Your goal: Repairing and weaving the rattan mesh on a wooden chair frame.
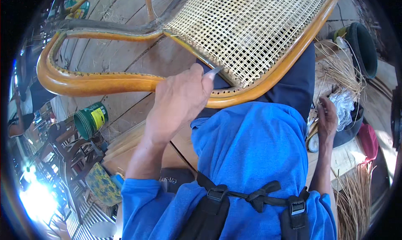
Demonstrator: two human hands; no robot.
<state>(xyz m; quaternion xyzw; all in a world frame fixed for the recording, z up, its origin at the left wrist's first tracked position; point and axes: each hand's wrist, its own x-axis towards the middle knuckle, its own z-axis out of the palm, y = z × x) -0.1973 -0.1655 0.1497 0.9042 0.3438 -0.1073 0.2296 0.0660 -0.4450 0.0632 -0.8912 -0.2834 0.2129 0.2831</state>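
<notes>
My left hand (180, 95) is closed around a small flat-bladed tool (213, 72); its handle is hidden in the fist. The pale blade's tip lies at the edge of the woven cane panel (247, 26), by the inner rim of a curved wooden chair frame (255, 95). Small holes run along the frame, some of them bare beside the fist. The frame rests across my lap. Off to the right, my right hand (328, 118) is lowered beside a clear plastic bag (343, 106), fingers loosely extended and slightly apart, with nothing visible in them.
Loose cane strands (341, 70) lie near a dark bucket (363, 49) on the right. A bundle of cane (355, 198) and a red cloth (368, 143) sit lower right. On the left stands a green bucket (91, 120) on the plank floor, with chair frames (69, 156) beyond.
</notes>
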